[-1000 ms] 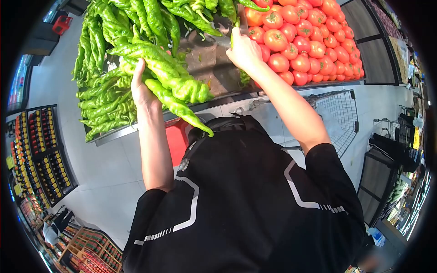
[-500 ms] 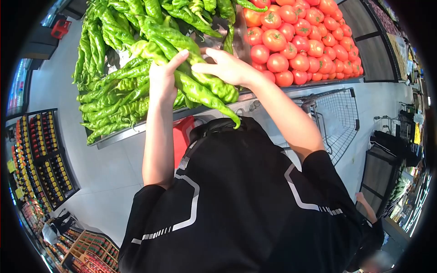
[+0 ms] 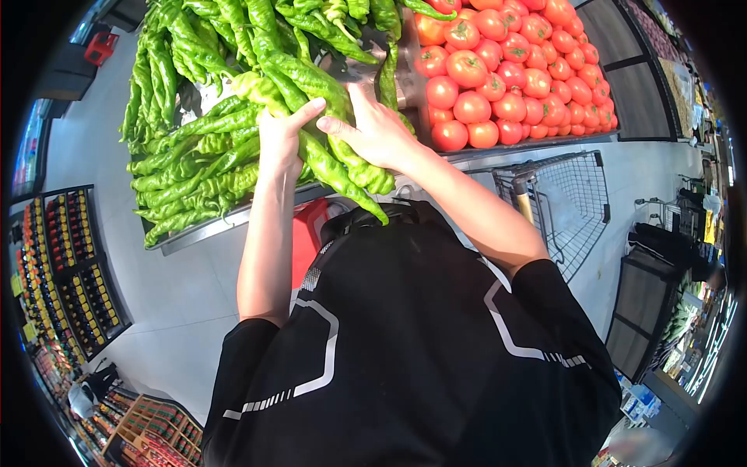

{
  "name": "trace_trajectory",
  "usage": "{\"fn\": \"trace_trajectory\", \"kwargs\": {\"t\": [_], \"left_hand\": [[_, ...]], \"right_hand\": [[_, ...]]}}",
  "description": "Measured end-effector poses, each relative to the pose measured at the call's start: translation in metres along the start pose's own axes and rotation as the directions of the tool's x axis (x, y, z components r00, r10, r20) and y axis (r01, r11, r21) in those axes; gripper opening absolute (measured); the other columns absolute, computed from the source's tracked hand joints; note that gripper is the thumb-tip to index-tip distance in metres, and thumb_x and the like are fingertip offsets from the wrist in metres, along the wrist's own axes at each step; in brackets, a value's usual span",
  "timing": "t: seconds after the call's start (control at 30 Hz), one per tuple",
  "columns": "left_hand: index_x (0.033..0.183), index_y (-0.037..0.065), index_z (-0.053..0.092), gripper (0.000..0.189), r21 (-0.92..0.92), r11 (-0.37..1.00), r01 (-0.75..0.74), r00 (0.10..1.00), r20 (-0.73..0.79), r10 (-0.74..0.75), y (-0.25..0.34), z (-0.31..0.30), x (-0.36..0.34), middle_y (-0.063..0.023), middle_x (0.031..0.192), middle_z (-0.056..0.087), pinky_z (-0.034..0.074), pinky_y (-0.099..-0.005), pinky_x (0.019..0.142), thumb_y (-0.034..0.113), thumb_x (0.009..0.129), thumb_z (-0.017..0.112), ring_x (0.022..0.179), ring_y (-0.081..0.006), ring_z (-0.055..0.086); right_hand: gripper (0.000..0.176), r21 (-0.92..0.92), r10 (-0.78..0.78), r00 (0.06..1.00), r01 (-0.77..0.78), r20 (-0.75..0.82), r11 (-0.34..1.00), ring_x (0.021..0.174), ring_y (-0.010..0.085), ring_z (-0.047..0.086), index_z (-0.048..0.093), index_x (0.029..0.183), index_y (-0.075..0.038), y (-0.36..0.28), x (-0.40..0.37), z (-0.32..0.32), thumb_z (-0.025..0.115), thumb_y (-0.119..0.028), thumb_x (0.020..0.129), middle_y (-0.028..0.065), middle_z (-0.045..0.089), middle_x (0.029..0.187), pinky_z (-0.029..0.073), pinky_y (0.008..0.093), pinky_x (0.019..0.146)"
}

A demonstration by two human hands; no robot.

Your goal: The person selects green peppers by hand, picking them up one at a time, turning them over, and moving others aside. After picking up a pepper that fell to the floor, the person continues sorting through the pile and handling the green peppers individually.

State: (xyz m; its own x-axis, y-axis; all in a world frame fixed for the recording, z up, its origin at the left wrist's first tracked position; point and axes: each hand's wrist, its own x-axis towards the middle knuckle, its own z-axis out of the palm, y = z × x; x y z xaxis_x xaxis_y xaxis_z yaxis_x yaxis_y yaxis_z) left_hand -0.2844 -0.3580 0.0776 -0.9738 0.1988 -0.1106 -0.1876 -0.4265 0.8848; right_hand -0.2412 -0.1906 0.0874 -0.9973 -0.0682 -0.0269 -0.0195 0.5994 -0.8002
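Note:
A bunch of long green peppers (image 3: 331, 165) is gripped between my two hands, tips pointing toward my body. My left hand (image 3: 280, 140) wraps the bunch from the left, thumb laid along the top. From the right, my right hand (image 3: 377, 132) closes round the same bunch; most of its fingers are hidden behind the peppers. Both thumbs nearly meet over the middle. Under and beyond the bunch, more green peppers (image 3: 183, 187) lie in rows on the metal display. A heap of red tomatoes (image 3: 510, 82) sits right of the peppers.
The display's metal edge (image 3: 206, 232) runs in front of me. Below it stands a red plastic object (image 3: 306, 241). A wire shopping cart (image 3: 576, 202) is at the right, and bottle shelves (image 3: 74, 265) stand at the left.
The held peppers have shifted slightly left, and their tips have swung left. My right hand has turned more upright around them. A person's arm at the lower right has left the view.

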Motion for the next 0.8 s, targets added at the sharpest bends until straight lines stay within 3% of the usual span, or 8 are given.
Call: {"fn": "trace_trajectory", "kwargs": {"t": [0.13, 0.37, 0.47, 0.6, 0.63, 0.7, 0.77, 0.8], "left_hand": [[0.121, -0.001, 0.062, 0.045, 0.018, 1.0, -0.013, 1.0, 0.013, 0.013, 0.0, -0.004, -0.004, -0.01, 0.113, 0.07, 0.056, -0.0356, 0.091, -0.002, 0.079, 0.08, 0.099, -0.0207, 0.069], [0.131, 0.001, 0.056, 0.061, 0.016, 0.996, 0.083, 0.98, 0.18, -0.085, 0.002, -0.017, -0.004, -0.0105, 0.121, 0.066, 0.053, -0.0384, 0.098, -0.005, 0.075, 0.078, 0.11, -0.0234, 0.065], [0.127, 0.001, 0.056, 0.059, -0.055, 0.998, 0.007, 0.985, 0.17, 0.003, -0.005, -0.016, -0.005, -0.0101, 0.115, 0.067, 0.055, -0.0375, 0.094, 0.0, 0.073, 0.08, 0.103, -0.023, 0.067], [0.124, 0.002, 0.057, 0.054, -0.123, 0.988, 0.098, 0.982, 0.175, -0.075, -0.005, -0.045, -0.003, -0.0107, 0.109, 0.067, 0.058, -0.0384, 0.085, 0.001, 0.074, 0.079, 0.094, -0.0231, 0.068], [0.125, 0.002, 0.056, 0.055, -0.142, 0.988, 0.057, 0.991, 0.132, -0.038, 0.001, -0.05, -0.005, -0.0106, 0.108, 0.067, 0.057, -0.0386, 0.088, 0.008, 0.075, 0.08, 0.095, -0.0238, 0.067], [0.126, 0.001, 0.056, 0.057, -0.146, 0.988, -0.054, 0.998, 0.013, 0.057, 0.023, -0.06, -0.008, -0.0113, 0.109, 0.066, 0.055, -0.0397, 0.092, 0.017, 0.076, 0.08, 0.097, -0.0245, 0.066], [0.129, -0.001, 0.054, 0.053, -0.134, 0.984, -0.113, 0.991, -0.084, 0.102, 0.042, -0.084, -0.004, -0.0127, 0.112, 0.066, 0.057, -0.0355, 0.087, 0.023, 0.085, 0.072, 0.1, -0.023, 0.066], [0.129, -0.001, 0.054, 0.052, -0.135, 0.979, -0.15, 0.988, -0.055, 0.144, 0.052, -0.091, -0.003, -0.0132, 0.111, 0.066, 0.057, -0.0359, 0.086, 0.022, 0.086, 0.071, 0.098, -0.0232, 0.067]], "right_hand": [[0.069, -0.053, -0.065, 0.994, 0.061, -0.09, 0.997, 0.113, 0.0444, 0.063, 0.047, 0.137, -0.004, -0.002, 0.004, 0.0, 0.051, -0.061, 0.098, 0.0239, 0.061, 0.129, 0.05, 0.0516, 0.093], [0.065, -0.103, -0.221, 0.956, 0.205, -0.194, 0.973, 0.103, 0.0445, 0.066, 0.048, 0.137, -0.004, 0.001, 0.015, 0.013, 0.052, -0.056, 0.099, 0.0259, 0.065, 0.121, 0.052, 0.0524, 0.084], [0.063, -0.006, -0.106, 0.978, 0.107, -0.182, 0.994, 0.103, 0.0431, 0.066, 0.05, 0.135, -0.004, 0.002, 0.011, -0.014, 0.053, -0.055, 0.099, 0.0248, 0.067, 0.115, 0.052, 0.0528, 0.084], [0.033, 0.327, 0.016, 0.969, 0.068, -0.246, 0.942, 0.083, 0.0208, 0.067, 0.061, 0.124, -0.004, 0.025, -0.029, -0.072, 0.055, -0.029, 0.104, 0.0094, 0.071, 0.091, 0.052, 0.0359, 0.079], [0.035, 0.188, -0.064, 0.968, 0.112, -0.243, 0.976, 0.088, 0.0104, 0.06, 0.062, 0.12, 0.0, 0.037, -0.037, -0.083, 0.057, -0.031, 0.104, 0.0032, 0.066, 0.092, 0.048, 0.0299, 0.078], [0.04, -0.195, 0.313, 0.937, -0.282, 0.154, 0.939, 0.086, 0.0164, 0.063, 0.063, 0.111, -0.001, 0.059, -0.036, -0.092, 0.056, -0.039, 0.102, 0.0097, 0.066, 0.091, 0.047, 0.0343, 0.076], [0.047, -0.305, 0.297, 0.94, -0.238, 0.166, 0.922, 0.087, 0.0263, 0.066, 0.062, 0.107, -0.001, 0.055, -0.031, -0.071, 0.054, -0.047, 0.101, 0.0178, 0.065, 0.091, 0.048, 0.0398, 0.078], [0.05, -0.173, 0.243, 0.967, -0.228, 0.072, 0.958, 0.093, 0.0363, 0.066, 0.061, 0.112, -0.001, 0.071, -0.02, -0.049, 0.051, -0.049, 0.101, 0.0215, 0.066, 0.097, 0.048, 0.0447, 0.082]]}}
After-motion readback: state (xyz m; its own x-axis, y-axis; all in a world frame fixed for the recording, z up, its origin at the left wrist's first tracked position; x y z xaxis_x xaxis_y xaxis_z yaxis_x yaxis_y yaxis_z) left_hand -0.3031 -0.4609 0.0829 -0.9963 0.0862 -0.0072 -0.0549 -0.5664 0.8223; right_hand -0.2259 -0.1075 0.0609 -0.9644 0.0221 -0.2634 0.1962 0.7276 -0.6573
